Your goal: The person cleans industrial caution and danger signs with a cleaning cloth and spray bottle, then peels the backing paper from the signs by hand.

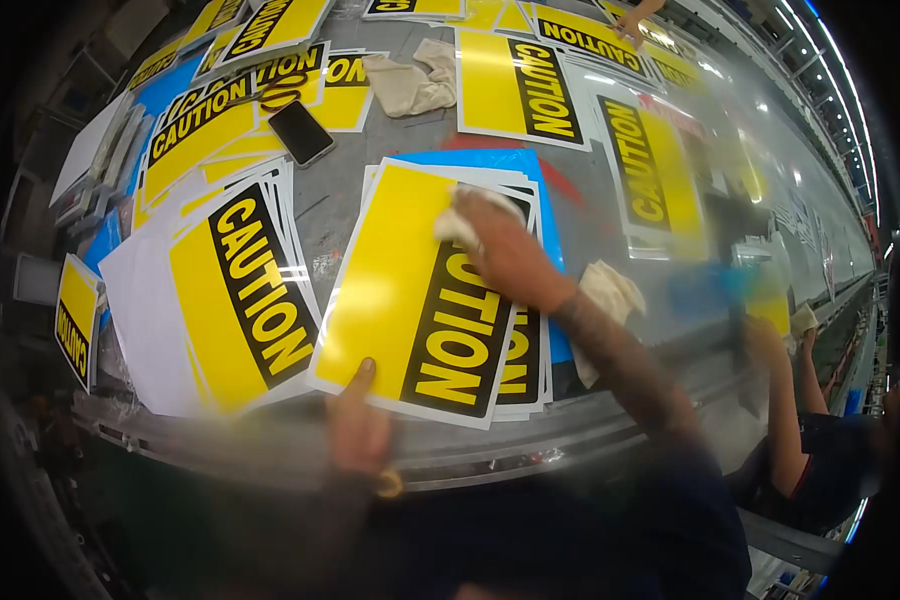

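A yellow and black caution sign [385, 260] lies tilted on top of a stack in front of me. My left hand [358, 425] holds its lower left edge, thumb on the face and the other fingers hidden below. My right hand [510, 250] presses a white cloth [457, 222] against the sign's upper right part, over the first letters of the word. More signs and a blue sheet [550, 230] show from under it. Some blur smears the right hand's fingers.
Left of the stack lies another pile of caution signs [255, 290]. A phone [302, 133], scissors [282, 92] and a crumpled cloth [415, 80] rest farther back. Another cloth [610, 295] is right of my forearm. A co-worker's arms [785, 400] are at the right edge.
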